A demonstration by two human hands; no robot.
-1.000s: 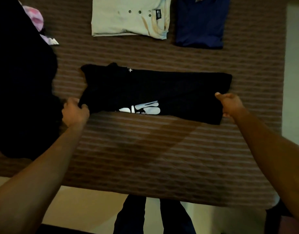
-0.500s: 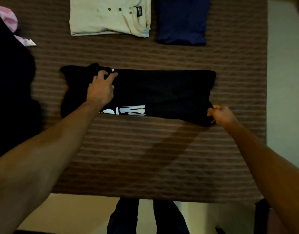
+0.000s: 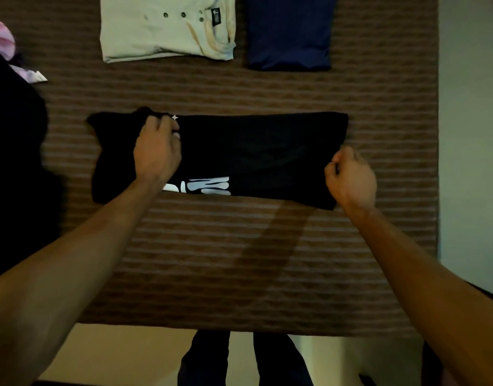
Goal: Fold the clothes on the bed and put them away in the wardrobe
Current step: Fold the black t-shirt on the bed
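Observation:
A black T-shirt [image 3: 262,151] with a white print lies folded into a long strip across the middle of the brown striped bed [image 3: 239,260]. My left hand [image 3: 157,150] lies on its left part, fingers curled over the far edge near the collar. My right hand [image 3: 349,176] pinches the strip's right end near the front corner.
A folded cream shirt [image 3: 167,26] with buttons and a folded navy garment [image 3: 289,32] lie side by side at the far edge. A dark heap of clothes [image 3: 14,168] with a pink piece [image 3: 1,37] fills the left. Pale floor [image 3: 470,135] runs along the bed's right side.
My left hand left the strip's front left corner, went onto the shirt and curled its fingers at the far edge. My right hand stayed at the right end.

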